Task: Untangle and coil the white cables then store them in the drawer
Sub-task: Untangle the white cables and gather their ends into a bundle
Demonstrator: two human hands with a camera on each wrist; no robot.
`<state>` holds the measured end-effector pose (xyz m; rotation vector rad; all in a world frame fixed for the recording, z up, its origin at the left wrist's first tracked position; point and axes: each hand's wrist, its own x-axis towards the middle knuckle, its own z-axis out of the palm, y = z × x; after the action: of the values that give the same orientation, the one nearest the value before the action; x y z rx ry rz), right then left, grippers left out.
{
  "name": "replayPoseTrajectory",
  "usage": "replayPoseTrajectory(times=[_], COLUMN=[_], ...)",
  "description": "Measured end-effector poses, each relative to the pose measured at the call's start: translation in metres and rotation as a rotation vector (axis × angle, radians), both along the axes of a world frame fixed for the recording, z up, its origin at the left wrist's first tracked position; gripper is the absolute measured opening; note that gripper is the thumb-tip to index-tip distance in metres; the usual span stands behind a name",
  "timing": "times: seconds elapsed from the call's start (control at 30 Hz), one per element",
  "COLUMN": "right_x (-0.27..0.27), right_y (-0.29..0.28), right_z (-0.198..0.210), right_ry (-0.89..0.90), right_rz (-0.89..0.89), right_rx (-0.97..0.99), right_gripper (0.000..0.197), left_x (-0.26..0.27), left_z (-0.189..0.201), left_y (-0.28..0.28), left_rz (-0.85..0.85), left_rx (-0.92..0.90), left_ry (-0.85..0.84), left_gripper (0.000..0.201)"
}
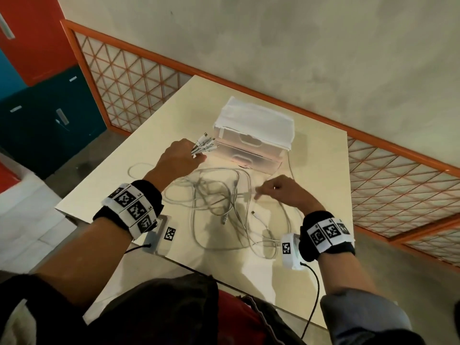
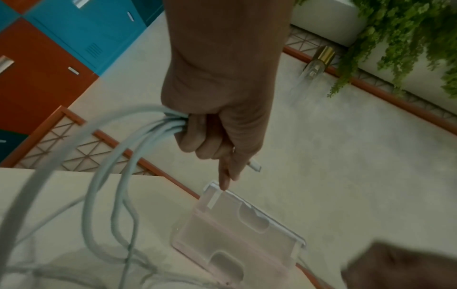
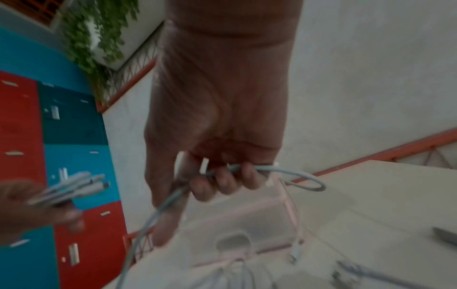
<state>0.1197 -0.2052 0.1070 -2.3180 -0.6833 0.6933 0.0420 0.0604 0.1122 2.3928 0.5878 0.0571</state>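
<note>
The tangle of white cables (image 1: 224, 195) can't really be traced strand by strand, so a count is out. In the right wrist view everything's smeared: the drawer unit (image 3: 247, 224) is reduced to a pale blur, and a grey object (image 3: 445, 235) is chopped off by the right edge. The right hand (image 2: 400, 267) is clipped at the left wrist view's corner.
</note>
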Motion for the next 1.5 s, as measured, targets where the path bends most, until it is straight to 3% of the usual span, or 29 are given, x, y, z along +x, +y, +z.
replayPoseTrajectory(times=[0.1, 0.2, 0.3, 0.37, 0.43, 0.5, 0.57, 0.63, 0.67, 0.73, 0.77, 0.9, 1.03, 1.17, 1.23, 1.3, 1.5], right_x=[0.004, 0.004, 0.008, 0.01, 0.01, 0.002, -0.011, -0.024, -0.028, -0.031, -0.028, -0.005, 0.011, 0.023, 0.018, 0.011, 0.007], right_y=[-0.015, -0.022, -0.01, 0.009, 0.038, 0.076, 0.118, 0.152, 0.163, 0.174, 0.173, 0.155, 0.139, 0.122, 0.121, 0.124, 0.115], right_z=[-0.028, -0.052, -0.069, -0.064, -0.047, -0.018, 0.003, 0.006, 0.001, -0.012, -0.017, -0.024, -0.019, -0.01, 0.006, 0.024, 0.044], right_ry=[0.118, 0.189, 0.081, 0.066, 0.119, 0.104, 0.01, -0.017, -0.019, -0.068, -0.067, -0.056, -0.234, -0.33, -0.263, -0.183, -0.092], right_rz=[0.055, -0.02, 0.044, 0.012, 0.032, 0.154, 0.309, 0.387, 0.4, 0.409, 0.379, 0.226, 0.226, 0.21, 0.171, 0.117, 0.081], right_rx=[-0.417, -0.575, -0.764, -0.682, -0.394, -0.124, -0.005, 0.056, 0.093, 0.156, 0.164, 0.029, -0.064, 0.104, 0.122, 0.17, 0.242], right_gripper=[0.024, 0.017, 0.021, 0.029, 0.052, 0.086, 0.104, 0.093, 0.074, 0.033, 0.026, 0.031, 0.037, 0.044, 0.036, 0.03, 0.035], left_x=[0.006, 0.004, -0.001, -0.003, -0.004, -0.002, 0.001, 0.003, 0.003, 0.002, 0.001, -0.007, -0.014, -0.015, -0.014, -0.012, -0.003], left_z=[0.004, 0.01, 0.012, 0.015, 0.022, 0.032, 0.044, 0.056, 0.061, 0.068, 0.069, 0.061, 0.053, 0.051, 0.044, 0.033, 0.035], left_y=[0.012, 0.016, 0.021, 0.022, 0.022, 0.019, 0.015, 0.011, 0.01, 0.015, 0.018, 0.038, 0.047, 0.055, 0.052, 0.047, 0.047], left_rz=[-0.024, -0.049, -0.063, -0.08, -0.104, -0.12, -0.125, -0.13, -0.139, -0.163, -0.171, -0.139, -0.111, -0.205, -0.301, -0.367, -0.31], left_rx=[-0.043, -0.155, -0.396, -0.583, -0.721, -0.825, -0.901, -0.965, -0.98, -0.955, -0.927, -0.837, -0.71, -0.395, -0.163, -0.108, -0.094], left_ry=[-0.019, -0.026, -0.016, -0.033, -0.086, -0.151, -0.2, -0.232, -0.238, -0.236, -0.229, -0.181, -0.12, 0.046, 0.18, 0.243, 0.025], left_gripper=[0.026, 0.023, 0.028, 0.032, 0.034, 0.035, 0.036, 0.037, 0.037, 0.037, 0.038, 0.041, 0.036, 0.025, 0.033, 0.034, 0.022])
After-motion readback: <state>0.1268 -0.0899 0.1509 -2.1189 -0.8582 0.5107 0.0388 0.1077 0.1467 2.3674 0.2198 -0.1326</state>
